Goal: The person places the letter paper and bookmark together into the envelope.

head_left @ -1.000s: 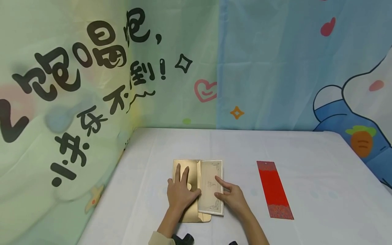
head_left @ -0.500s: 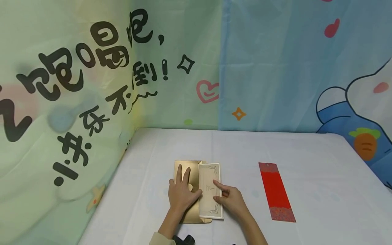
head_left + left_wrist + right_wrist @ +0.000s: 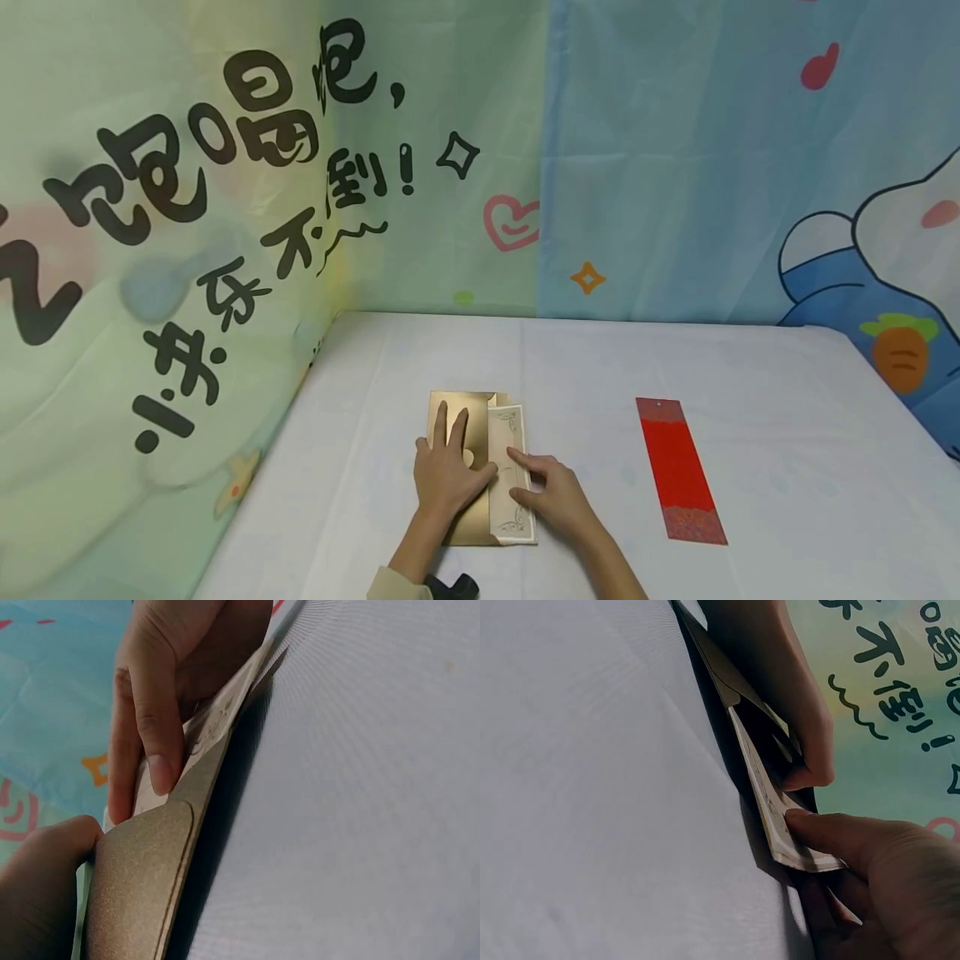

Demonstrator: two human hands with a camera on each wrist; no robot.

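Observation:
A gold envelope lies on the table with its opening toward the right. My left hand presses on it, fingers spread and straight, the thumb at the edge of the opening. A cream card with printed scrollwork corners sits partly inside, its left part hidden by the envelope. My right hand pinches the card near its right edge, as the right wrist view also shows, with the thumb on the card's face. In the left wrist view, the envelope's front panel overlaps the card.
A red strip with patterned ends lies on the white table, right of my hands. Printed cloth stands behind and at the left. A black wrist device shows at the bottom by the left sleeve.
My right hand has moved left, sliding the card further into the envelope, so less of the card shows. The left hand keeps its place on the envelope; the view shifts slightly.

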